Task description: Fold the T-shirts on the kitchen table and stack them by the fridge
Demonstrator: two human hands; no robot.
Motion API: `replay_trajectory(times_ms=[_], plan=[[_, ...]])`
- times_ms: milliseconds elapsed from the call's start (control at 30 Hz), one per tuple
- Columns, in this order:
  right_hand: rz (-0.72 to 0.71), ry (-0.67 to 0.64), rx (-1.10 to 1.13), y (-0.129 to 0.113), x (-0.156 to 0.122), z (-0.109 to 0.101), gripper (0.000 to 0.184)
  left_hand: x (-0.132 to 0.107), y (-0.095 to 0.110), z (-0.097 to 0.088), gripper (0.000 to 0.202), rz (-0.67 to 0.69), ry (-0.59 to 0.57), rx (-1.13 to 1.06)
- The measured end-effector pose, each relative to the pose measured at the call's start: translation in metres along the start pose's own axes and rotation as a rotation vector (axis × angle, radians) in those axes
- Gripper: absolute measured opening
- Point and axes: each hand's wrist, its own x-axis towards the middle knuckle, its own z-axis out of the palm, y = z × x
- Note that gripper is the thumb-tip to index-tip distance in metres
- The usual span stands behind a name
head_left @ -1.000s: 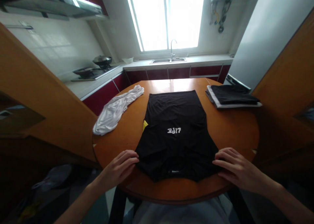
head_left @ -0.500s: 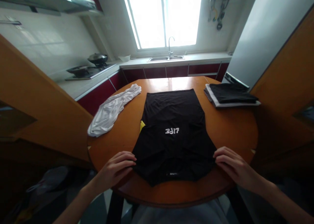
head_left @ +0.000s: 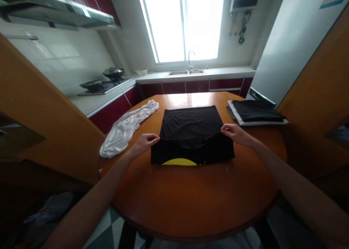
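Note:
A black T-shirt [head_left: 192,123] lies on the round wooden table [head_left: 191,198], its near part folded up and over toward the window. A yellow patch shows along the near fold, and the white lettering is out of sight. My left hand [head_left: 147,143] pinches the left end of the turned-over edge. At the right end of that same edge, my right hand [head_left: 236,133] is closed on the fabric with thumb and fingertips. Between my hands the edge sags a little.
A crumpled white garment [head_left: 125,131] lies at the table's left. Folded dark and white clothes [head_left: 256,112] are stacked at the right. Beyond are a counter with a sink [head_left: 185,73], a stove with pans [head_left: 113,73], and a fridge [head_left: 283,45] on the right.
Both hands have moved away from me, carrying the shirt's near edge up and over. The lettering went out of sight and the yellow patch came into view in front. My view tilted up slightly.

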Motion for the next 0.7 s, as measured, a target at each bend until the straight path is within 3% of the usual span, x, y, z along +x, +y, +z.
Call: replay_trajectory(times_ms=[167, 267, 367, 500, 600, 700], plan=[[0.224, -0.114, 0.047, 0.032, 0.028, 0.008, 0.048, 0.017, -0.028, 0.014, 0.045, -0.101, -0.069, -0.064], [0.289, -0.219, 0.093, 0.039, 0.027, 0.002, 0.05, 0.019, -0.033, 0.003, 0.044, -0.129, -0.157, -0.082], [0.207, -0.222, 0.123, 0.038, 0.034, -0.012, 0.046, 0.033, -0.026, -0.014, 0.041, -0.129, -0.176, -0.091], [0.128, -0.134, 0.071, 0.035, 0.059, -0.027, 0.037, 0.057, -0.021, -0.016, 0.038, -0.106, -0.047, -0.098], [0.15, -0.057, 0.015, 0.042, 0.076, -0.024, 0.027, 0.063, -0.027, 0.004, 0.037, -0.111, 0.132, -0.093], [0.161, -0.001, -0.01, 0.055, 0.083, -0.011, 0.017, 0.061, -0.035, 0.024, 0.036, -0.089, 0.214, -0.072]])
